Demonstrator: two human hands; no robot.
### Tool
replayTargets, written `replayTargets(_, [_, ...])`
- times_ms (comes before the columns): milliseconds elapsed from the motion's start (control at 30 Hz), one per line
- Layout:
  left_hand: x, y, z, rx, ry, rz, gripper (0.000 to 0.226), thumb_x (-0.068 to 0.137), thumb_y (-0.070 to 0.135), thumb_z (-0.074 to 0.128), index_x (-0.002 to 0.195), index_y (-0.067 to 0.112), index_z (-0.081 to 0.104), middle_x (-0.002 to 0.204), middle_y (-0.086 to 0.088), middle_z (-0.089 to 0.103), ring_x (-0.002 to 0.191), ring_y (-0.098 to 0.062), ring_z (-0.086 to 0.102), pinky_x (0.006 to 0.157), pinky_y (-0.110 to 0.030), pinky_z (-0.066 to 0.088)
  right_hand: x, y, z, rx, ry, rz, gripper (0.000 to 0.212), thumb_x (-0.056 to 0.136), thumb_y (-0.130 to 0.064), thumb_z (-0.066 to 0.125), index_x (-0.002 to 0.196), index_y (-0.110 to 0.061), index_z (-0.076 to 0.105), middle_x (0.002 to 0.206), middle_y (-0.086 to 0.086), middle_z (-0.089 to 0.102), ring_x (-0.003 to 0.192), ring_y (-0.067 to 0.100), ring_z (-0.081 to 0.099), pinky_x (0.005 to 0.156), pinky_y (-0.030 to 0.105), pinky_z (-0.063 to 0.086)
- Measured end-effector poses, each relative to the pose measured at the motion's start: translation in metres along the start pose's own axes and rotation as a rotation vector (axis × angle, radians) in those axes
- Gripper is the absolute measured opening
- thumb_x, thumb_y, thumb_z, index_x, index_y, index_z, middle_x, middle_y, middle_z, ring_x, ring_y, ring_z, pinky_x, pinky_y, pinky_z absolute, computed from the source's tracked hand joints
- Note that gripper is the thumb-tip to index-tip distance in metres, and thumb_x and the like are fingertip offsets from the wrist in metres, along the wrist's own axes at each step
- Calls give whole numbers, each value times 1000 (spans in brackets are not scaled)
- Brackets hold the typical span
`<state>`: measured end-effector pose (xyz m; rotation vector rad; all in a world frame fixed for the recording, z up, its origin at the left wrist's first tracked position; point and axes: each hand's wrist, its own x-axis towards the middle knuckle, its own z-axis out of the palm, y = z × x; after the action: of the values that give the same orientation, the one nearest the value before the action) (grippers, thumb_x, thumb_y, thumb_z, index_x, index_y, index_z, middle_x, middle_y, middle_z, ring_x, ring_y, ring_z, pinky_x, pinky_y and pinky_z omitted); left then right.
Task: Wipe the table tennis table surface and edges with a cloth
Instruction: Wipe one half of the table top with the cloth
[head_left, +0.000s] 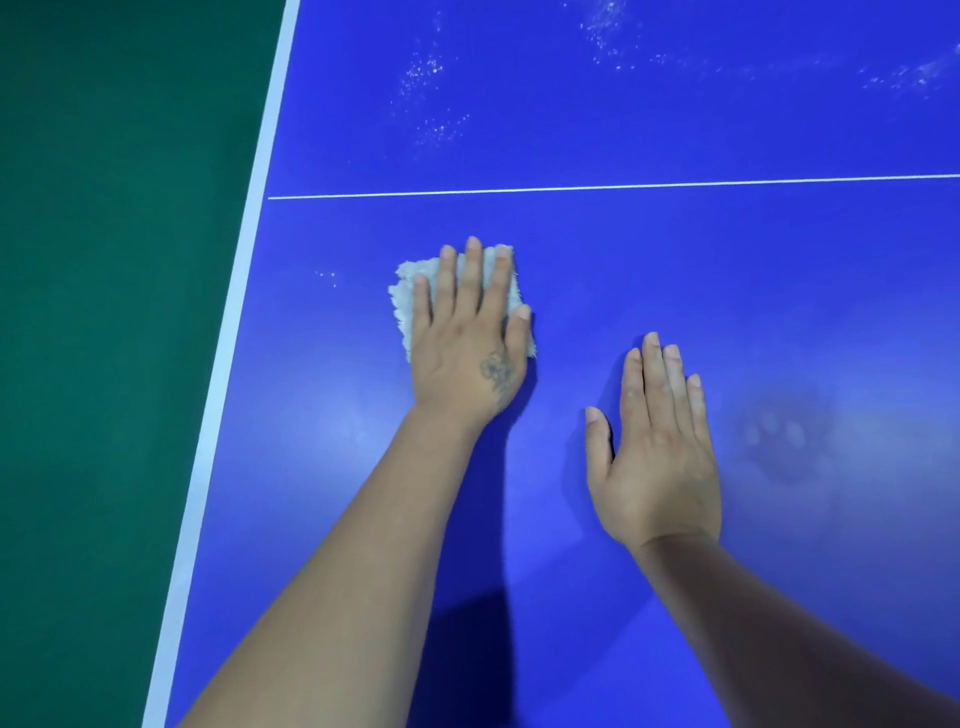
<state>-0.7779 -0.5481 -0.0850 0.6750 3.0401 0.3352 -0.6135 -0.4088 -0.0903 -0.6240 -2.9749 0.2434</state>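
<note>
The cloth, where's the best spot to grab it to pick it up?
Probably the fluffy corner of the cloth that sticks out past the left hand, nearest the white edge line. Come from that side with fingers: it lies flat and the hand covers its middle.

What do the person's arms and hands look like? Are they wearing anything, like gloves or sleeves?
No gloves and no sleeves show: both forearms are bare all the way down to the picture's bottom edge. The left hand has a small dark tattoo on its back, near the thumb side. The right hand has no marking, and its fingernails are short. No rings, watch or bracelets show on either hand.
</note>
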Motion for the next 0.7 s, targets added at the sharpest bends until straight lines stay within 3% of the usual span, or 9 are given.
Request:
replayTargets(167, [-76,11,-9,-7,-41,112,62,115,47,27,172,24,18,180,-2,14,167,-25,3,132,-54,11,0,0,1,5,17,-18,69,110,-42,33,165,-1,26,176,12,15,164,27,9,132,51,16])
replayTargets(367, [-146,-23,-25,-39,-98,46,63,115,45,33,172,29,15,180,5,7,167,-19,-1,134,-54,9,0,1,1,13,17,-12,70,110,-43,32,165,-1,26,176,11,15,165,27,8,132,50,14])
replayTargets(567, [-100,-66,-23,-5,-44,-140,63,113,51,22,172,30,15,180,1,13,167,-24,3,134,-54,7,0,1,2,16,11,-12,70,110,-43,31,165,-1,24,177,11,13,165,26,6,133,50,13])
replayTargets(700, [-51,-50,-13,6,-3,-239,67,110,53,21,172,28,18,180,-4,15,166,-30,7,133,-57,6,0,1,3,10,0,-16,71,110,-45,28,166,-1,23,177,11,11,165,26,4,133,49,11])
